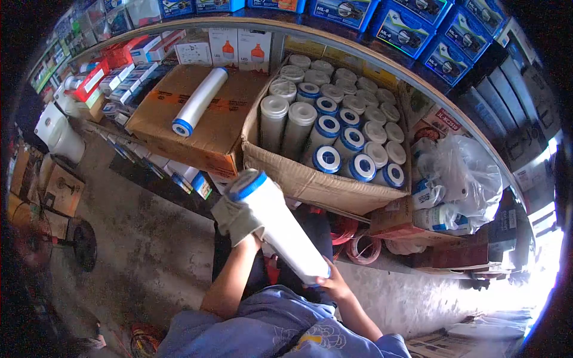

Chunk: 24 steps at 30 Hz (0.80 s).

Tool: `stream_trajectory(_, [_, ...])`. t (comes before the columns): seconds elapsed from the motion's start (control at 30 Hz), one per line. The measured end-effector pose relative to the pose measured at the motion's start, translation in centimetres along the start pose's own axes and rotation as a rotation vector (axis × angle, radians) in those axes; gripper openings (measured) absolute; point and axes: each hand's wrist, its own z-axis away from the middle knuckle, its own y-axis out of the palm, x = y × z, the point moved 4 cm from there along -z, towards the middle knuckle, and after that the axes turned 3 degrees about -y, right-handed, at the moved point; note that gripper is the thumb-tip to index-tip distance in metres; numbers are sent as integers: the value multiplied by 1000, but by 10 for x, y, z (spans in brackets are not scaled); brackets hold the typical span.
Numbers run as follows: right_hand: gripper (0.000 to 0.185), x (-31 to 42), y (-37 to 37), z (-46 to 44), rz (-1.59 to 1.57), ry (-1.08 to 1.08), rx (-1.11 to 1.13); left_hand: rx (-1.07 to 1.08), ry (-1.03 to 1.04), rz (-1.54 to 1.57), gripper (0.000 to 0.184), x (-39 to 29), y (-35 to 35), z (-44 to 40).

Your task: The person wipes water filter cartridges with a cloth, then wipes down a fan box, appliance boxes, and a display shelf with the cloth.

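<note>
A long white water filter cartridge with blue end caps lies slanted across the front of my body, its upper end toward the left. My left hand is closed on a grey-beige cloth, which is pressed against the upper part of the cartridge; most of its fingers are hidden by the cloth. Around the lower blue cap, my right hand is closed, with fingers on the end. Another white cartridge with blue caps lies on a closed cardboard box ahead.
An open cardboard box holds several upright cartridges, some blue-capped, some all white. Plastic-wrapped goods sit to its right. Blue boxes line the shelf above. A black fan stands at left, and coiled red cable hangs below.
</note>
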Motion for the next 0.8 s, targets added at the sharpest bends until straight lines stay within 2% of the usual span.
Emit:
stream_trajectory(0.13, [97,49,38,-12,-1,10,9,-30,-92,104,57,21,49,31])
stream_trajectory(0.2, [81,71,45,-14,3,-142,-132,-43,-141,156,57,40,64,60])
stream_trajectory(0.27, [79,73,46,-15,8,-150,-138,-53,-189,207,58,51,58,57])
stream_trajectory(0.37, [75,76,52,-12,199,-190,-48,-73,-258,282,59,57,53,32])
stream_trajectory(0.4, [75,74,48,-10,199,-192,-47,-79,-227,683,66,-12,39,28])
stream_trajectory(0.43, [75,68,44,-8,256,-161,0,-81,59,9,60,32,15,0])
stream_trajectory(0.47, [75,63,40,-5,313,-129,49,-98,-182,695,44,-39,9,14])
stream_trajectory(0.53, [74,58,33,0,308,-120,64,24,31,909,35,-48,-5,5])
stream_trajectory(0.57, [73,55,29,1,305,-90,74,21,32,909,35,-58,-7,4])
stream_trajectory(0.63, [72,53,21,4,297,-60,84,-74,313,457,39,-88,-16,10])
stream_trajectory(0.67, [72,54,15,6,301,-39,50,-75,312,455,39,-86,-20,11])
stream_trajectory(0.73, [73,57,-2,8,365,-42,-22,-101,407,69,29,-80,-29,16])
stream_trajectory(0.8, [73,74,-11,3,505,-111,18,-171,486,101,31,-60,-28,20])
